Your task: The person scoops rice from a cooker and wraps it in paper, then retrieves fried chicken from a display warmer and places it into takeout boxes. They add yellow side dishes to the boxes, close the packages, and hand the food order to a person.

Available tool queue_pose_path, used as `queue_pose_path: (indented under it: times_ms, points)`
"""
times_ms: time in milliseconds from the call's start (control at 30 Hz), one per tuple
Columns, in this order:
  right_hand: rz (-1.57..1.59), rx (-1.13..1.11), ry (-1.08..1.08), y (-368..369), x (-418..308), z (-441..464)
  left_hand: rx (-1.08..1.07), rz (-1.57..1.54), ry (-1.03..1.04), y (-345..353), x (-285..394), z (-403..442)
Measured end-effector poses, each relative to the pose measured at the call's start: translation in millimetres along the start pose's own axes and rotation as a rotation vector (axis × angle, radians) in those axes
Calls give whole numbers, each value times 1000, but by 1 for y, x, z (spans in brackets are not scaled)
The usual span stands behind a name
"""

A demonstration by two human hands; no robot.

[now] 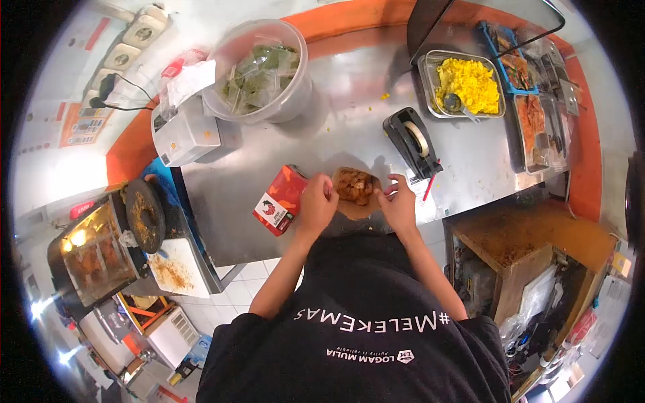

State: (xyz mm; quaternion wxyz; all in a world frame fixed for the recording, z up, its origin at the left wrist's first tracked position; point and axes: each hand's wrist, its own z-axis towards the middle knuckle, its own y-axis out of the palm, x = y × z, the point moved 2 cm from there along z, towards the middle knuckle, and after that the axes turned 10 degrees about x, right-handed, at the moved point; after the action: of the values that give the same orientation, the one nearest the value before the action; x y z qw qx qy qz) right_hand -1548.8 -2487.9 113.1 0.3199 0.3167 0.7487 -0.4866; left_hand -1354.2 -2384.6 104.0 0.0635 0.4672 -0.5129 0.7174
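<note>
A brown paper food wrapper (356, 212) with chopped, browned food pieces (356, 185) in it sits on the steel counter in front of my body. My left hand (318, 203) is closed at its left edge, fingertips pinched against the paper. On the opposite side, my right hand (399, 201) pinches the wrapper's right edge between thumb and fingers. Just left of my left hand lies a red printed carton (281, 201) with a white label, partly covered by that hand. A black tape dispenser (411, 143) stands beyond my right hand, a red pen (431, 181) near it.
The steel counter (342, 87) carries a tub (295, 87) of bagged green leaves at back left, beside a white-grey box (187, 138). At back right are a tray of yellow food (467, 87) with a spoon, and further food trays (531, 127). A wooden shelf unit (507, 242) stands right.
</note>
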Motion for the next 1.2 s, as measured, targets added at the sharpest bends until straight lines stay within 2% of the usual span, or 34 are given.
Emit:
queue_pose_path:
  times_ms: [33,67,133,167,267,367,400,467,533,600,667,767,833,1033,1200]
  points:
    - [19,2,40,2,-1,-4,-24,-27,-15,-3,6,-8]
    - [61,-7,-43,9,-2,-5,-47,-56,-29,-4,12,-12]
    - [143,-19,-214,22,-3,-3,-122,-13,125,-1,21,-14]
    - [44,-132,-429,22,-7,-3,-155,6,203,1,25,-13]
    - [-295,-287,-951,26,-5,-11,-253,28,256,9,21,-9]
    - [-399,-367,-1015,18,-1,-24,-460,-126,113,21,-17,6]
    - [-419,-379,-1051,17,4,-23,-319,-89,131,14,-10,10]
    - [-264,-368,-997,15,13,-21,-45,-12,160,-8,15,16]
    - [-162,-373,-868,16,18,-15,42,19,408,-15,24,27]
    - [-112,-396,-667,21,20,-2,26,31,594,-9,14,31]
    - [-109,-345,-678,29,23,8,-93,21,719,10,-15,24]
    - [-185,-291,-644,33,20,13,-90,103,777,9,-4,21]
    - [-167,-266,-545,31,5,14,-69,74,760,14,2,21]
    - [-66,5,-500,43,19,9,-80,56,640,22,8,18]
    - [-13,56,-480,44,17,9,-21,14,546,29,13,18]
